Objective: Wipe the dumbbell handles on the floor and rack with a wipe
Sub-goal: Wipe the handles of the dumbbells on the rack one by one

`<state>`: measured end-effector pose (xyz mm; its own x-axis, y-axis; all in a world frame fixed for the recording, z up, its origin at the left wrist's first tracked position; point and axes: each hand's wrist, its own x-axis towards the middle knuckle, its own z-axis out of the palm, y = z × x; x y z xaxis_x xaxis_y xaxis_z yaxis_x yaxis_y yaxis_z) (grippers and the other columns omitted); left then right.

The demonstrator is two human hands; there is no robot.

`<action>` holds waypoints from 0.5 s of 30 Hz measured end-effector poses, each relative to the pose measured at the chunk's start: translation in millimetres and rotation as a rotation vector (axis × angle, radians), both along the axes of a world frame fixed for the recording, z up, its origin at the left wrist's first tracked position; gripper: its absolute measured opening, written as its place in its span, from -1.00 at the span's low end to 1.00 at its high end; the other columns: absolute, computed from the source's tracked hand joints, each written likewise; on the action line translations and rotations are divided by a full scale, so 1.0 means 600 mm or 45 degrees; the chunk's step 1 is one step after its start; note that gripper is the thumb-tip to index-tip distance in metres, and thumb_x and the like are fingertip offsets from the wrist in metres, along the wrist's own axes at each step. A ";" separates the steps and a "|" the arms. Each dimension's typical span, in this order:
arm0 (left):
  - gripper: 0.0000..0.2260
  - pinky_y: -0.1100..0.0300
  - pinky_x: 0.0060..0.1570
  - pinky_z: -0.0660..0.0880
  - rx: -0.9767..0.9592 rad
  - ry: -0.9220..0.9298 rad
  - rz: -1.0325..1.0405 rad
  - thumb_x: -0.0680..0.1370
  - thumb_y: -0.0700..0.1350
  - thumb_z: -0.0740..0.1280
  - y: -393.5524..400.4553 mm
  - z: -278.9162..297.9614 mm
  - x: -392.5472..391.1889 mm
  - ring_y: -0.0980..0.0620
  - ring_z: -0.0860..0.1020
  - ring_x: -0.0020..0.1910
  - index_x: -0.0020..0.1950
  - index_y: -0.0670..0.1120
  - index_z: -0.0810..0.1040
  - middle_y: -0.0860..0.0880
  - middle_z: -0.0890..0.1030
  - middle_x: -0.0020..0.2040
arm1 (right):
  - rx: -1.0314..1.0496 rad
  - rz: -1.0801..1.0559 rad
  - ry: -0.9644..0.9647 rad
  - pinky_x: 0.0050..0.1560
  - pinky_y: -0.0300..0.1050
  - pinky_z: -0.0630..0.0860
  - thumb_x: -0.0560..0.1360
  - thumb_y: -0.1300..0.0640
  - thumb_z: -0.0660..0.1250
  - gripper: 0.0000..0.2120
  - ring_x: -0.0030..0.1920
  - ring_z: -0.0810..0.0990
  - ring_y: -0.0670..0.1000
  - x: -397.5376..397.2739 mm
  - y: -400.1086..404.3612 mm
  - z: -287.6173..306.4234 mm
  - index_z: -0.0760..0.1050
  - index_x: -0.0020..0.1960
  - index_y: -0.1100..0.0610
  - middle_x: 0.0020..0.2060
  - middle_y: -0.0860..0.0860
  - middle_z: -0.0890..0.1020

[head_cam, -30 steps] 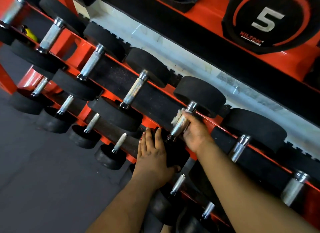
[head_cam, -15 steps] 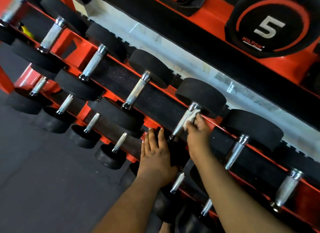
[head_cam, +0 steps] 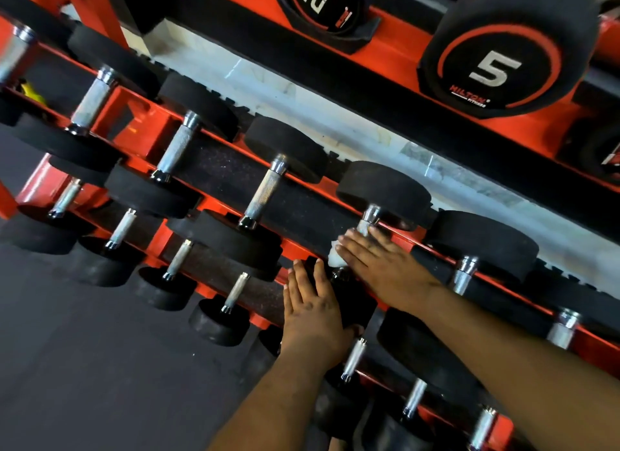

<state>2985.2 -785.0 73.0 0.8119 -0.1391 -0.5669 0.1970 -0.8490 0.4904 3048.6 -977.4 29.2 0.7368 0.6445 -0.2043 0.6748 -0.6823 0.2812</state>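
The white wipe point(head_cam: 336, 254) is pressed against the chrome handle point(head_cam: 364, 227) of a dumbbell on the middle shelf of the red rack point(head_cam: 303, 187), under the right hand point(head_cam: 379, 262), whose fingers lie nearly straight across handle and wipe. The left hand point(head_cam: 312, 311) lies flat, fingers straight and together, on that dumbbell's black near head point(head_cam: 352, 296) at the shelf's front edge. Other dumbbells sit in rows along the shelves, and a weight marked 5 point(head_cam: 503, 48) stands on the upper shelf.
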 end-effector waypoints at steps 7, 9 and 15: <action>0.12 -0.09 0.57 -0.30 0.028 0.003 -0.023 0.48 0.26 0.42 -0.001 -0.004 0.000 -0.21 -0.39 0.58 0.60 -0.07 -0.42 -0.27 -0.43 0.57 | 0.019 -0.172 -0.154 0.58 0.18 0.04 0.60 0.24 -0.14 -0.41 0.62 0.02 0.21 -0.010 0.011 -0.007 -0.05 0.62 0.29 0.61 0.23 0.07; 0.12 -0.09 0.57 -0.30 0.021 0.002 -0.025 0.47 0.24 0.42 -0.001 -0.005 0.001 -0.21 -0.38 0.59 0.60 -0.07 -0.40 -0.27 -0.41 0.57 | 0.101 -0.009 -0.038 0.55 0.15 0.12 0.58 0.23 -0.06 -0.43 0.57 0.21 0.16 -0.026 0.014 -0.014 0.20 0.58 0.24 0.56 0.16 0.27; 0.13 -0.10 0.58 -0.28 0.060 0.049 -0.040 0.46 0.23 0.43 -0.003 0.001 0.004 -0.21 -0.40 0.58 0.60 -0.06 -0.40 -0.27 -0.42 0.57 | 0.360 0.101 0.178 0.46 0.12 0.23 0.37 0.25 0.37 -0.34 0.43 0.47 0.04 -0.054 -0.021 0.005 0.43 0.48 0.12 0.41 0.04 0.52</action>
